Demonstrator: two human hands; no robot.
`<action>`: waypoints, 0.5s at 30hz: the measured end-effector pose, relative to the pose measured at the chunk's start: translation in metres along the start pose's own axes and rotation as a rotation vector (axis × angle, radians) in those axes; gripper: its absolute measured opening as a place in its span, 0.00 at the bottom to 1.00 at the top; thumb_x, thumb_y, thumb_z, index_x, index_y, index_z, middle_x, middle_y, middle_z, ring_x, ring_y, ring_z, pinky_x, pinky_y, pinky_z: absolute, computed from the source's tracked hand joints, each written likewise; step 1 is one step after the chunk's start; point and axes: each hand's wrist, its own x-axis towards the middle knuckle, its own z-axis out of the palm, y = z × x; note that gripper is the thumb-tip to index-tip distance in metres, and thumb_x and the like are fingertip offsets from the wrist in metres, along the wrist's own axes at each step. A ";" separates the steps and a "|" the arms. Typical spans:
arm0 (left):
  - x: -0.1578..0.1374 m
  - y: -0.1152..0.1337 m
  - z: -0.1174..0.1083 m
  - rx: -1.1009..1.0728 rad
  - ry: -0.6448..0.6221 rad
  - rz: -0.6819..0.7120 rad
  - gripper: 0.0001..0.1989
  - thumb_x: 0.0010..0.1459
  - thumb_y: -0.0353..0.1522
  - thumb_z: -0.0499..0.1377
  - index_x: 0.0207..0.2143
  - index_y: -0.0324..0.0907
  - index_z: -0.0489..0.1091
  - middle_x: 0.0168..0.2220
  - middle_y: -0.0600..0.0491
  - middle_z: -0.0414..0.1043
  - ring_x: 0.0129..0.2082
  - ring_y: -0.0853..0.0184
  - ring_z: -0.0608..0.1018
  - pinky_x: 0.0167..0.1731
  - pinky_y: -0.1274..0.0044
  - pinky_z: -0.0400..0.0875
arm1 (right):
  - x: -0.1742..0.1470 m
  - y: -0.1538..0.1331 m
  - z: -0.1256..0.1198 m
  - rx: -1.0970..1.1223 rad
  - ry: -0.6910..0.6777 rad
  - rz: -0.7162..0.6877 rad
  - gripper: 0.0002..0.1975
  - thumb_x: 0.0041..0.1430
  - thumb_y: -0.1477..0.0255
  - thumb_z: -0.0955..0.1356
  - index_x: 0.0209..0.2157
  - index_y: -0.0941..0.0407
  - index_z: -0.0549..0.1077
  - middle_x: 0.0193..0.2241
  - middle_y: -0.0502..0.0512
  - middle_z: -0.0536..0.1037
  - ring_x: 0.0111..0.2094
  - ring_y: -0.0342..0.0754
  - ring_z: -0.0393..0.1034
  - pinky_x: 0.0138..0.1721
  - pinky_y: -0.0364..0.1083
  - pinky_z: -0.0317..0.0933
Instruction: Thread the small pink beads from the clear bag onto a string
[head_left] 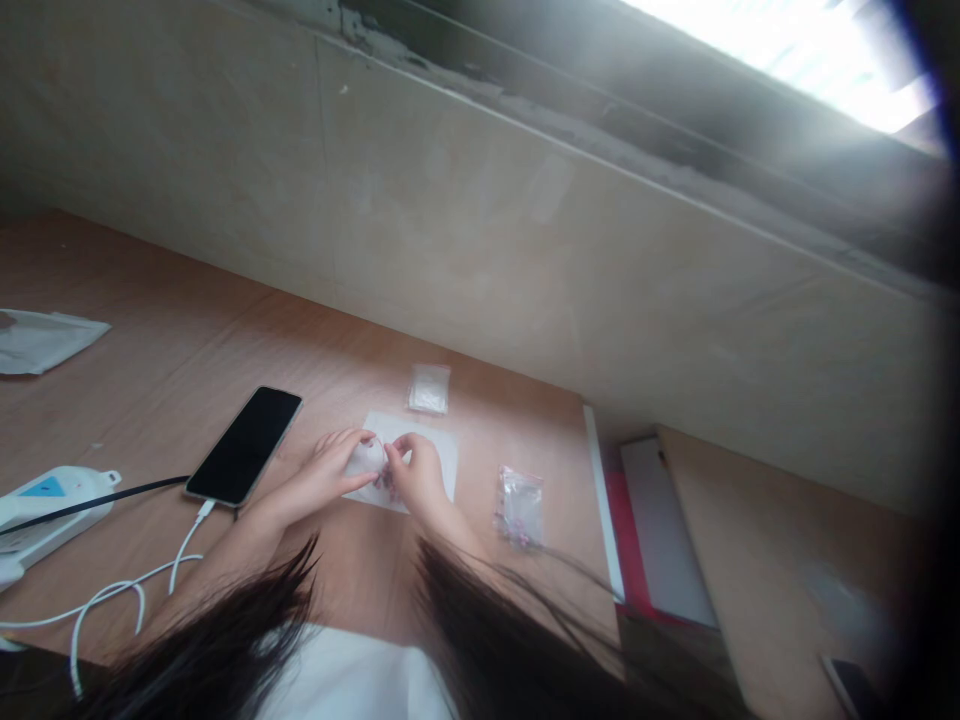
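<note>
My left hand (330, 470) grips a small white rounded object (365, 459) between its thumb and fingers. Pinched fingers of my right hand (421, 478) touch or nearly touch the object's right side; whatever they hold is too small to make out. Beneath both hands lies a white sheet (448, 450) on the wooden table. Some small dark reddish bits (385, 482) show between the hands, too blurred to name.
Beyond the sheet lies a small clear bag (430, 388) with white contents. Another clear bag (521, 505) with small coloured pieces is at right. A phone (246, 445) with a white cable (180, 550) and a power strip (79, 490) sit left. The wall (450, 220) borders the table.
</note>
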 end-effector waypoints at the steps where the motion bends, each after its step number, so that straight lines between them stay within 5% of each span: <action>1: 0.002 -0.003 0.004 0.002 0.022 0.016 0.22 0.46 0.38 0.56 0.44 0.40 0.61 0.44 0.48 0.64 0.46 0.60 0.65 0.46 0.70 0.58 | -0.004 -0.003 -0.003 0.043 -0.001 -0.022 0.10 0.53 0.68 0.61 0.28 0.59 0.69 0.25 0.56 0.67 0.33 0.47 0.62 0.32 0.42 0.56; 7: 0.004 0.004 0.014 -0.071 0.076 0.058 0.20 0.46 0.31 0.55 0.44 0.39 0.58 0.45 0.47 0.62 0.46 0.62 0.64 0.47 0.70 0.58 | -0.025 -0.014 -0.011 0.196 -0.044 -0.041 0.08 0.49 0.67 0.66 0.31 0.56 0.72 0.41 0.59 0.62 0.48 0.50 0.52 0.42 0.45 0.54; 12: -0.006 0.019 0.009 -0.212 0.054 0.085 0.24 0.46 0.35 0.57 0.46 0.41 0.55 0.45 0.49 0.59 0.48 0.64 0.63 0.49 0.71 0.57 | -0.033 -0.005 -0.017 0.497 -0.075 -0.062 0.06 0.52 0.72 0.62 0.29 0.60 0.68 0.30 0.54 0.68 0.32 0.43 0.63 0.33 0.41 0.58; 15: -0.012 0.025 0.001 -0.448 -0.028 -0.025 0.22 0.50 0.38 0.54 0.47 0.43 0.54 0.44 0.50 0.60 0.44 0.66 0.67 0.42 0.72 0.64 | -0.037 0.001 -0.025 0.628 -0.049 -0.052 0.08 0.53 0.71 0.60 0.29 0.60 0.67 0.26 0.53 0.69 0.26 0.41 0.64 0.29 0.41 0.59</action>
